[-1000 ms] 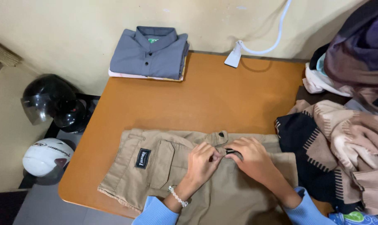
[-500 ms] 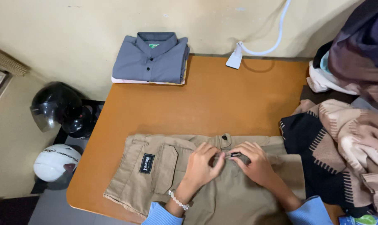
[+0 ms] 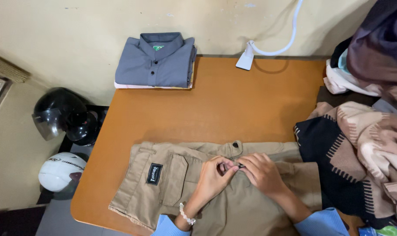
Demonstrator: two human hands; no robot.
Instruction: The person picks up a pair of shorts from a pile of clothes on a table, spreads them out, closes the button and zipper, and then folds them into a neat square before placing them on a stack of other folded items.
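Observation:
Khaki trousers with a black patch on a back pocket lie flat along the near edge of an orange table. Both my hands meet at the trousers' fly, just below the waistband button. My left hand, with a white bead bracelet at the wrist, pinches the cloth beside the fly. My right hand pinches the small dark zip pull there. Light blue sleeves cover both forearms.
A folded grey shirt on a small stack sits at the table's far left. A white lamp head on a cable lies at the far edge. Loose clothes are heaped at right. Black and white helmets rest on the floor at left.
My hands have drawn closer together at the fly, fingers tightening on the zip area. The view has shifted slightly; the trousers lie as before.

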